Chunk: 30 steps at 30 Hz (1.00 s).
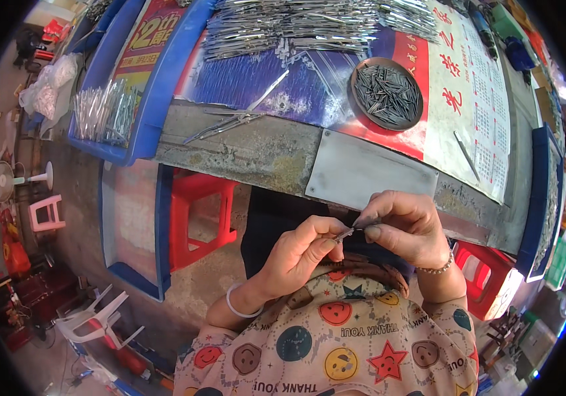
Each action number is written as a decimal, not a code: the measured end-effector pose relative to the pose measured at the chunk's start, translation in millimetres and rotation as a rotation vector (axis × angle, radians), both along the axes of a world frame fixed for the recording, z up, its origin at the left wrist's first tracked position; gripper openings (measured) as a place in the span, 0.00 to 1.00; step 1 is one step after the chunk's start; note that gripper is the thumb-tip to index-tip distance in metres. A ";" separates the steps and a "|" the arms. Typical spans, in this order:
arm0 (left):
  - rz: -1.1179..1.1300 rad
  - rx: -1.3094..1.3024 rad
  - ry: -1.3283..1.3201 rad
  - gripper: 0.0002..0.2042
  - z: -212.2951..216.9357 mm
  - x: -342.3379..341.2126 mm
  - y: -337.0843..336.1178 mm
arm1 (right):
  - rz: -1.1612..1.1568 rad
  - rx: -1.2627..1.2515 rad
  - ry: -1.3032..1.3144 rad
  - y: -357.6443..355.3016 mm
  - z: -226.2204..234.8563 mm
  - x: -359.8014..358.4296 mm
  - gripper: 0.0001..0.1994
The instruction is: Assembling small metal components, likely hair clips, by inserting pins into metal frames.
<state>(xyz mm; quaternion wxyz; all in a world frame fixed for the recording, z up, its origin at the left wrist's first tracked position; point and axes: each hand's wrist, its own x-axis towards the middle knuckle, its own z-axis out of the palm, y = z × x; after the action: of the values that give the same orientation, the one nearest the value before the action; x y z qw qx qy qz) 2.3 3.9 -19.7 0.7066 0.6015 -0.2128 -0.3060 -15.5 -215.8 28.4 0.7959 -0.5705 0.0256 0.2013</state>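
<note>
My left hand (304, 253) pinches a slim silvery metal piece (344, 235) between thumb and fingertips, just off the bench's front edge. Right beside it, my right hand (407, 228) is closed in a pinch against the end of that piece. A tiny dark tip shows between the right fingertips, too small to name. Beyond the hands, a round bowl (357, 112) on the bench holds many dark, slender pointed metal pieces (389, 94). A few long metal pieces (233, 120) lie crossed near the bench edge. At the back lies a big heap of long thin metal pieces (289, 30).
A metal plate (369, 173) is fixed at the bench edge. On the left a blue bin (154, 109) holds upright metal strips (106, 112); another blue bin (535, 198) stands right. One dark pointed piece (466, 156) lies on the printed sheet. Red stools (194, 221) stand below.
</note>
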 end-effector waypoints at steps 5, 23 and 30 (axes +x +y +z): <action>0.005 0.010 -0.031 0.10 1.5 0.5 -0.9 | 0.004 0.004 -0.002 2.3 -0.5 0.0 0.08; -0.006 0.035 -0.069 0.09 -0.3 2.3 2.8 | 0.084 0.101 0.086 3.9 -10.4 4.2 0.08; -0.061 0.221 -0.619 0.10 -2.4 9.6 8.7 | 0.295 0.064 0.280 -2.0 -18.0 6.9 0.10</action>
<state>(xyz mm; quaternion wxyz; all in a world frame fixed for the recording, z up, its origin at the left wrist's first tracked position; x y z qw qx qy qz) 11.9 12.6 -22.1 0.5294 0.7323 -0.4010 -0.1508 -8.7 -217.7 10.4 0.7640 -0.5091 0.0459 0.3938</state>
